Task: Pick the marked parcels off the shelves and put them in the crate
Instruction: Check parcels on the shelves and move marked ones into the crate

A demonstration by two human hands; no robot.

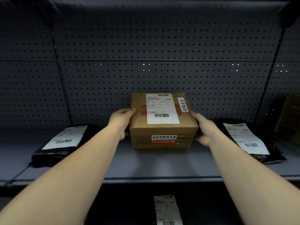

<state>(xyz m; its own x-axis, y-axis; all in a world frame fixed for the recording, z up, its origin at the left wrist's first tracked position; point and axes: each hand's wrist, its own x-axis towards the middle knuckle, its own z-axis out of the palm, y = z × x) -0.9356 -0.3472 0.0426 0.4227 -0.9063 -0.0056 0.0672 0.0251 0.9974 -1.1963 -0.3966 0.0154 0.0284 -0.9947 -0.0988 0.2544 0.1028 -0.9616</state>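
Grey shelf (146,161) bearing a cardboard box (162,127) between two black mailer bags (65,143) (253,140).

My left hand (121,120) and right hand (203,129): fingertips out of sight behind the sides of the cardboard box (162,122), so how far they wrap I cannot tell. Small print on the box's white shipping label (162,108) too fine to read. Brown box (290,114) at far right cut off by the frame edge and dim. Labelled parcel (167,210) on the lower shelf cut off at the bottom edge, its body lost in shadow. Labels on the left black bag (65,140) and right black bag (253,140): text blurred.
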